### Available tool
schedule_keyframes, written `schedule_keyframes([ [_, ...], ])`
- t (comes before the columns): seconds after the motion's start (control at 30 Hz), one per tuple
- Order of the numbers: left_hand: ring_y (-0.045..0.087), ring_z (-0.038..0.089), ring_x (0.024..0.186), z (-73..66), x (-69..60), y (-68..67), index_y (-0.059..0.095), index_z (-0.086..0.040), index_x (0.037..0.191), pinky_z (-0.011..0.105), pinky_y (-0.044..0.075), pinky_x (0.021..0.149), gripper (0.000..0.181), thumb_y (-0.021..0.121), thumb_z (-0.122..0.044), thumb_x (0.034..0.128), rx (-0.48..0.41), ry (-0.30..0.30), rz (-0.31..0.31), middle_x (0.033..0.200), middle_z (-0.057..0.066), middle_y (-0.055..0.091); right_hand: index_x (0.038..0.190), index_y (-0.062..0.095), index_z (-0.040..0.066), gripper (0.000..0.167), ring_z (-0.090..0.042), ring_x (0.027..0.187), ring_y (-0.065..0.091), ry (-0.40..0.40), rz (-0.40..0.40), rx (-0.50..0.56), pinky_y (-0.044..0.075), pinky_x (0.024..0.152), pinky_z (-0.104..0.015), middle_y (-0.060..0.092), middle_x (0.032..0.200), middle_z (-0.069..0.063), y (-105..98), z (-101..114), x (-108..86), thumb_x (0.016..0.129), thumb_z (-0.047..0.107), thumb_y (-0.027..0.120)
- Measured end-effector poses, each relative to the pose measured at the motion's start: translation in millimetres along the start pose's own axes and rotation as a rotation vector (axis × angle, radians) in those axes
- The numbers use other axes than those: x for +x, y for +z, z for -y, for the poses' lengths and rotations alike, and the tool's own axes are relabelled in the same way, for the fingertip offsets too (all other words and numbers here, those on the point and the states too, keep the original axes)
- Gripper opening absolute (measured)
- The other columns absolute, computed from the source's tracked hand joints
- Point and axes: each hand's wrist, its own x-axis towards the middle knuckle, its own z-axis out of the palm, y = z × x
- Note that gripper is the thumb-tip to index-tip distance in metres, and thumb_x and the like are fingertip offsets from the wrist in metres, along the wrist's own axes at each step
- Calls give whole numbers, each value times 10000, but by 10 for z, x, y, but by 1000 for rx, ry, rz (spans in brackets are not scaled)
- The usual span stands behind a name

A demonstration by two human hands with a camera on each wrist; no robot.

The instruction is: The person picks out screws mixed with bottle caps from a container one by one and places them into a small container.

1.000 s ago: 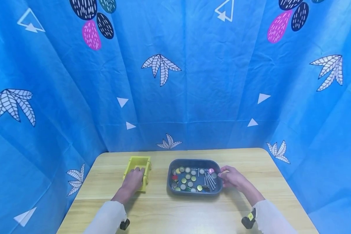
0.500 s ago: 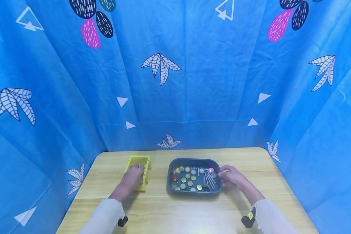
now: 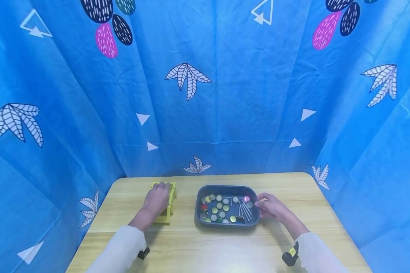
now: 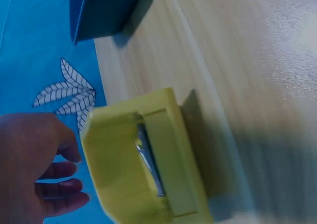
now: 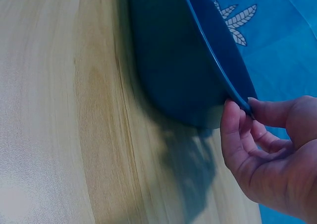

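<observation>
My left hand (image 3: 157, 200) is over the yellow bin (image 3: 164, 219) at the left of the table. In the left wrist view the left hand (image 4: 42, 167) is beside the bin's rim, its fingers (image 4: 64, 188) loosely bent, and nothing shows between them. Inside the yellow bin (image 4: 185, 174) a thin dark, silvery strip (image 4: 150, 159) lies along one wall. My right hand (image 3: 272, 206) pinches the right rim of the dark blue tray (image 3: 225, 225), thumb on the inner side and fingers (image 5: 233, 127) under the outside. Several bottle caps (image 3: 219, 206) and several nails (image 3: 246, 211) lie in the tray.
The tray and the bin stand apart on a light wooden table (image 3: 205, 246). A blue patterned curtain (image 3: 253, 113) hangs behind the table and on both sides. The bin's right wall faces the tray across a strip of tabletop.
My left hand has come up from inside the yellow bin and moved slightly toward its far end. The right hand and the tray have stayed in place.
</observation>
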Motion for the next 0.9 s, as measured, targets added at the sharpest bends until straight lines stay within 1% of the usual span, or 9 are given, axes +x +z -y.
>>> schedule_keyframes([
  [0.1, 654, 317, 782, -80, 78, -59, 641, 5, 1084, 357, 603, 541, 309, 732, -27, 790, 33, 39, -49, 909, 178, 679, 1254, 451, -105, 313, -182, 742, 631, -6, -2, 1, 605, 660, -305, 636, 901, -112, -3, -3, -6, 998, 27, 572],
  [0.2, 649, 297, 793, -191, 150, -120, 628, -3, 1100, 335, 595, 548, 320, 739, -50, 804, 59, 71, -65, 923, 167, 680, 1260, 449, -106, 323, -183, 746, 636, -6, -2, 8, 606, 660, -303, 638, 893, -107, -4, -4, -7, 996, 30, 576],
  [0.27, 639, 284, 794, -279, 198, -149, 622, -2, 1100, 325, 589, 550, 304, 732, -57, 822, 52, 88, -76, 916, 160, 671, 1263, 446, -108, 330, -184, 750, 638, -7, 1, 13, 607, 663, -303, 637, 885, -99, -6, -8, -5, 995, 31, 578],
  [0.33, 627, 277, 773, -371, 245, -167, 626, 3, 1079, 322, 585, 546, 275, 724, -63, 831, 44, 107, -104, 882, 152, 657, 1263, 444, -109, 332, -185, 752, 640, -6, 5, 19, 606, 663, -302, 636, 881, -95, -6, -16, -2, 994, 30, 579],
  [0.47, 622, 279, 743, -558, 344, -174, 635, 7, 1034, 322, 573, 501, 269, 741, -85, 804, 14, 130, -163, 848, 148, 650, 1268, 448, -105, 337, -187, 758, 644, 2, 6, 26, 605, 663, -298, 643, 889, -102, -5, -26, 6, 989, 28, 582],
  [0.53, 635, 290, 760, -656, 393, -174, 636, 7, 1043, 324, 583, 509, 276, 746, -91, 810, -8, 130, -156, 872, 154, 662, 1270, 452, -105, 341, -192, 764, 647, 2, 3, 23, 607, 666, -301, 648, 908, -119, -9, -28, 13, 985, 28, 584],
  [0.73, 684, 296, 851, -975, 521, -167, 643, -6, 1121, 318, 634, 644, 332, 765, -142, 845, -109, 112, -55, 1001, 157, 708, 1256, 475, -86, 324, -191, 759, 630, 15, -18, 17, 606, 690, -319, 642, 947, -147, -19, -28, 20, 977, 30, 592],
  [0.83, 676, 268, 812, -1133, 566, -146, 645, -8, 1111, 306, 629, 647, 325, 751, -153, 840, -136, 109, -34, 979, 138, 702, 1255, 478, -79, 324, -183, 749, 623, 20, -20, 13, 603, 696, -323, 640, 929, -134, -15, -24, 12, 978, 37, 598],
  [0.9, 662, 254, 759, -1232, 586, -140, 646, -7, 1087, 304, 616, 617, 306, 744, -142, 830, -154, 107, -32, 931, 126, 686, 1258, 477, -82, 331, -182, 750, 623, 20, -17, 13, 606, 697, -328, 640, 921, -127, -9, -21, 6, 977, 42, 601],
])
